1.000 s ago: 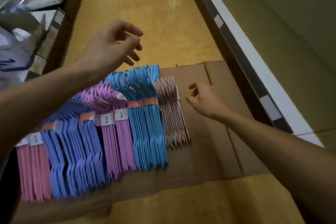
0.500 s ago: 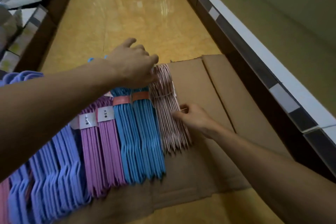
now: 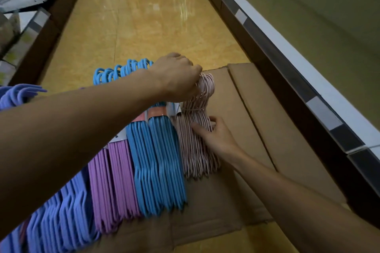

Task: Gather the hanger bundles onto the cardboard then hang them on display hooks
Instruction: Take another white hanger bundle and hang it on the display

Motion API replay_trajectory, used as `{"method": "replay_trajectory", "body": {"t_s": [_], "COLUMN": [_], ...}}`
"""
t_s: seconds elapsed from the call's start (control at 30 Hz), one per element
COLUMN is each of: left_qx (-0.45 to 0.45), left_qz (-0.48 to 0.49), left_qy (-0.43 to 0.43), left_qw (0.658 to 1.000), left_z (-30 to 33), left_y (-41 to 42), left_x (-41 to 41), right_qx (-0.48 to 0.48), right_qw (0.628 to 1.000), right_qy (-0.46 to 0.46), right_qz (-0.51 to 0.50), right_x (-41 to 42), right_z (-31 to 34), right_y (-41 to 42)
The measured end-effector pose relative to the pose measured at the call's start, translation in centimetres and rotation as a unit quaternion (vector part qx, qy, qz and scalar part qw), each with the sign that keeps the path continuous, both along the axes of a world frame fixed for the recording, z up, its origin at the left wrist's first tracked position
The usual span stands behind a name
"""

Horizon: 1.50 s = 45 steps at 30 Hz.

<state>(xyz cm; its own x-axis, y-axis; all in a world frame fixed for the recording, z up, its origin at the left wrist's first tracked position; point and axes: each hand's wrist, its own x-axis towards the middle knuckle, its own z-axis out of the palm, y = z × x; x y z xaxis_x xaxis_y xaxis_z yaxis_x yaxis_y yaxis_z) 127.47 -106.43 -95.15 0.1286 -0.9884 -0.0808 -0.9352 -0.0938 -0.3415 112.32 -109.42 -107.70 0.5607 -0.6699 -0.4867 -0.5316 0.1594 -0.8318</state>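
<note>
Flattened cardboard [image 3: 242, 191] on the shop floor carries rows of hanger bundles. Left hand [image 3: 176, 77] grips the pink bundle [image 3: 195, 141] by its hooks while right hand [image 3: 216, 137] holds its side, likely to lift it together.

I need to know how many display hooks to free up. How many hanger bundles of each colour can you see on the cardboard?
Pale pink bundle, held by both hands: 1
Bright blue bundles: 2
Purple bundles: 2
Periwinkle bundles, partly hidden by the arm: at least 1, exact count unclear
Total: at least 6
</note>
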Motion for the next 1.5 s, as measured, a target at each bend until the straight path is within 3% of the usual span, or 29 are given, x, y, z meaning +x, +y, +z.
{"method": "replay_trajectory", "body": {"t_s": [0.1, 0.33, 0.53, 0.7, 0.93, 1.1, 1.27, 1.37, 1.5], "left_qx": [-0.002, -0.006, -0.02, -0.102, -0.145, -0.183, -0.276, -0.313, -0.336], "left_qz": [-0.003, 0.03, 0.122, 0.194, 0.281, 0.356, 0.391, 0.377, 0.381], "left_qy": [0.013, 0.07, 0.283, 0.432, 0.546, 0.631, 0.677, 0.726, 0.75], "left_qw": [1.0, 0.997, 0.951, 0.875, 0.776, 0.665, 0.559, 0.482, 0.423], "left_z": [0.1, -0.5, 0.3, 1.0, -1.3, -3.1, -3.3, -3.0, -2.6], "left_y": [-1.0, -1.2, -0.4, 0.3, -1.0, -2.0, -3.4, -4.1, -3.7], "left_x": [-0.6, -0.8, -0.8, -0.6, -0.9, -2.1, -1.8, -1.7, -2.0], "right_qx": [-0.041, -0.122, -0.128, -0.072, -0.079, -0.031, 0.095, 0.096, 0.052], "right_qw": [0.999, 0.983, 0.983, 0.982, 0.978, 0.972, 0.949, 0.958, 0.971], "right_qy": [0.002, 0.134, 0.106, 0.026, -0.026, -0.099, -0.236, -0.238, -0.205], "right_qz": [-0.019, -0.03, -0.083, -0.17, -0.192, -0.21, -0.187, -0.133, -0.108], "right_x": [1.0, 3.3, 3.4, 1.6, -2.3, -3.6, -3.6, -3.6, -3.8], "right_z": [-0.2, -1.3, -1.4, -1.5, -1.5, -0.8, -0.1, 0.9, 2.3], "right_y": [0.8, 2.6, 2.2, -0.1, -3.1, -5.2, -6.6, -7.0, -6.6]}}
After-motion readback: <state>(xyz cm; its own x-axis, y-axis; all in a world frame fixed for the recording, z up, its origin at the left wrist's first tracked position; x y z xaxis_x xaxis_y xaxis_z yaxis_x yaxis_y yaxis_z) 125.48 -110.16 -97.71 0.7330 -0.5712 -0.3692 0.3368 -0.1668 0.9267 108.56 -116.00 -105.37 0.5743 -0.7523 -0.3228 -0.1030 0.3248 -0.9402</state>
